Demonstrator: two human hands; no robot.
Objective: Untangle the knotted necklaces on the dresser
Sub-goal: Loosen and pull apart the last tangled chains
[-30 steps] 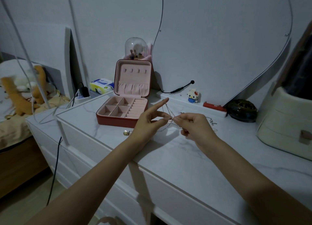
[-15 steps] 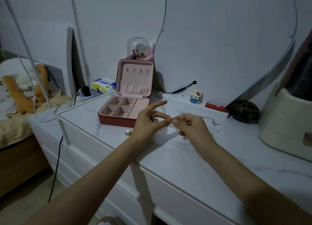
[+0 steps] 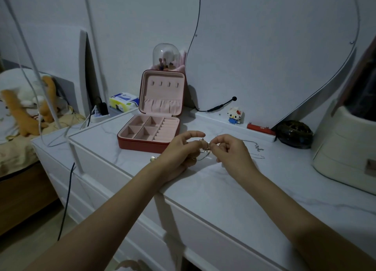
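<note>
The knotted necklaces (image 3: 206, 146) sit pinched between my two hands, lifted just off the tabletop (image 3: 223, 189), and I judge the step in hand to be loosening the knot itself. To do that well I would keep both pinches light and close to the tangle, ease strands apart rather than pull on them, since tension only tightens a fine chain, and let the loose tails lie slack on the marble so their weight does not drag.

The tangle looks like a small bright cluster of thin metal links, with what may be a ring or pendant in it; I cannot tell how many chains are caught. From the cluster a fine chain (image 3: 255, 147) trails away past my right hand and lies flat on the surface.

My left hand (image 3: 179, 150) has thumb and middle fingers curled onto the knot, the index finger lifted straight above it. My right hand (image 3: 230, 150) is curled, fingertips pinching the same knot from the other side.

Just beyond my left hand stands an open pink jewellery box (image 3: 150, 130), and beside that wrist lies a small round earring (image 3: 152, 159).
</note>
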